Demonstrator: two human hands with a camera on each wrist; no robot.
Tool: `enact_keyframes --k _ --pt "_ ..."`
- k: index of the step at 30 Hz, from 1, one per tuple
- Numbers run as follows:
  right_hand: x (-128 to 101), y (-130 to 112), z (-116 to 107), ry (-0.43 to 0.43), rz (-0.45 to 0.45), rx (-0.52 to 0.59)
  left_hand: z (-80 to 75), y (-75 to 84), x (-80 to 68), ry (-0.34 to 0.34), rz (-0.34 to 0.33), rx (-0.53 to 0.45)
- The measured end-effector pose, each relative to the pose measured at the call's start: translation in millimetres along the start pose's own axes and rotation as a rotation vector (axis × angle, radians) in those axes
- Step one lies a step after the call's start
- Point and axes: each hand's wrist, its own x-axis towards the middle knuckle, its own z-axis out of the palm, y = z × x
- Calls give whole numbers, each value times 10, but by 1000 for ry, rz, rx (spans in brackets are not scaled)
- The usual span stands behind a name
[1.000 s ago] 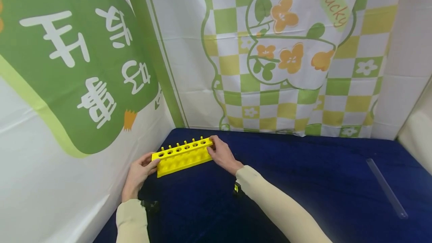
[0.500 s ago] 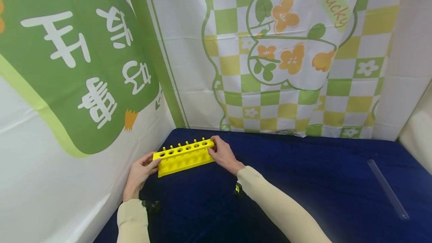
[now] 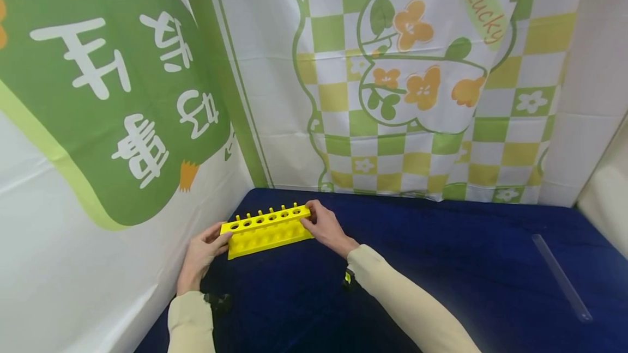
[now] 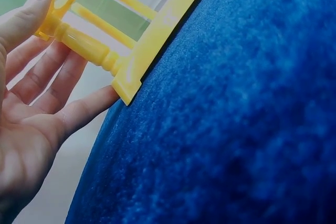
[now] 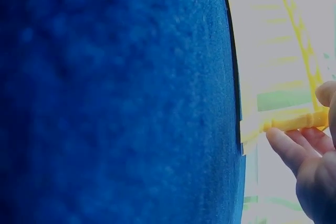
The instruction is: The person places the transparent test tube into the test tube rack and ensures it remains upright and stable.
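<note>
Grip, left: your left hand (image 3: 203, 252) holds the near-left end of the yellow test tube rack (image 3: 265, 230), thumb on the top plate and fingers curled under the end post, as the left wrist view shows (image 4: 31, 93).
Grip, right: your right hand (image 3: 326, 227) grips the opposite end of the rack, thumb by the top edge and fingers (image 5: 286, 148) wrapped round the end post.
Rack: it spans straight between your two grips, upright, with its base on the blue cloth (image 3: 441, 266) and a row of round holes in its top plate. Whether the base is pressed flat or slightly lifted you cannot tell.
Beyond the grip: the printed green and white backdrop (image 3: 392, 80) hangs just behind the rack, meeting the cloth along its far edge.
Right of the grip: a clear tube (image 3: 561, 276) lies flat on the cloth, well apart from your right hand.
Sleeves: both your forearms wear cream sleeves (image 3: 407, 304), reaching forward to the rack.
</note>
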Motion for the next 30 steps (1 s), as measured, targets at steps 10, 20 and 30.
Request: enact_keyframes --k 10,20,30 --pt "-25 17 -39 1 15 -11 59 -12 18 -6 17 1" --pt "-27 35 -17 -4 4 -8 38 -44 6 -16 21 28" --pt "-73 53 -133 5 35 -12 142 -8 60 -54 32 30"
